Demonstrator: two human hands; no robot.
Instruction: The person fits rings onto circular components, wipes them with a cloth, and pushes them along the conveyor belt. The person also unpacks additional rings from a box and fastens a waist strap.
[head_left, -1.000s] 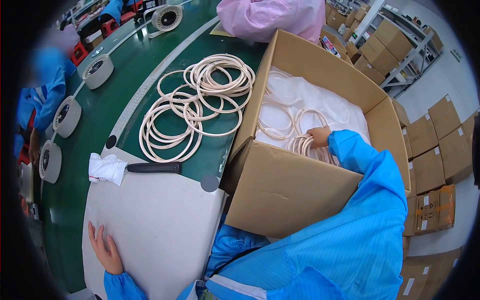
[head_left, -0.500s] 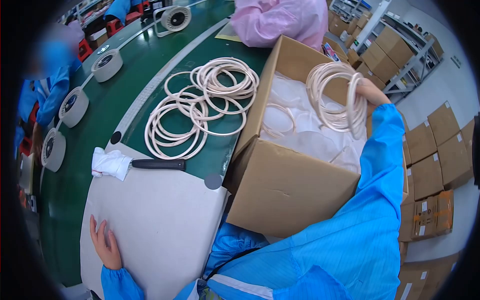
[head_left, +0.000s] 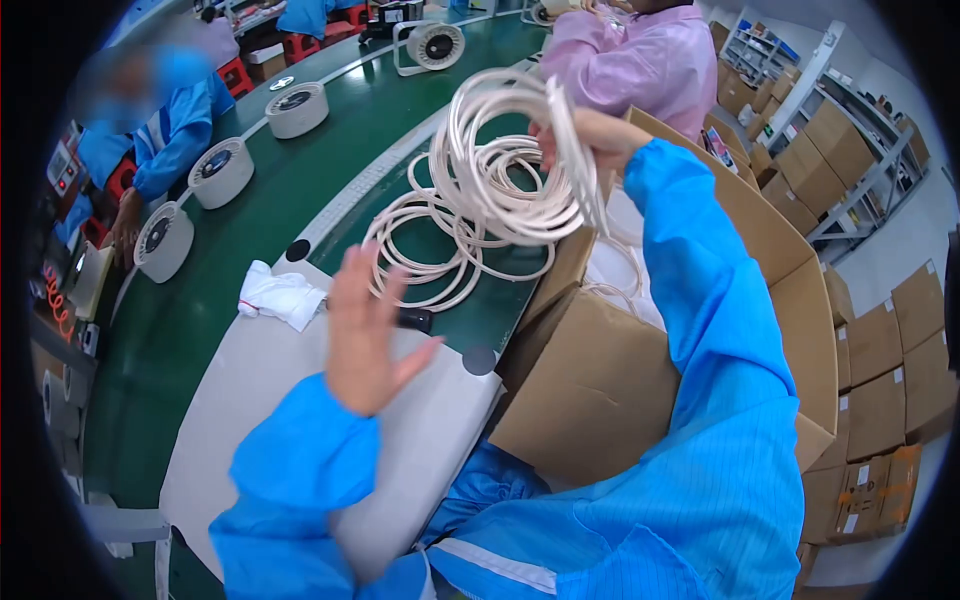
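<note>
I have the right hand (head_left: 590,138) curled around a thick bundle of pale rings (head_left: 575,170), its fingers closed far enough to grip them near the bundle's right edge. The rings hang below and to the left of those fingers, in front of a loose pile of similar rings (head_left: 472,272) on the green table (head_left: 330,150); I cannot tell whether bundle and pile touch. The open cardboard box (head_left: 590,390) is below and to the right of these fingers.

My left hand (head_left: 365,330) is blurred, fingers spread wide, thumb out, holding nothing. It appears in front of the white mat (head_left: 250,400), partly hiding a black handle (head_left: 415,320) just beside its fingers. A white cloth (head_left: 280,295) lies to their left.
</note>
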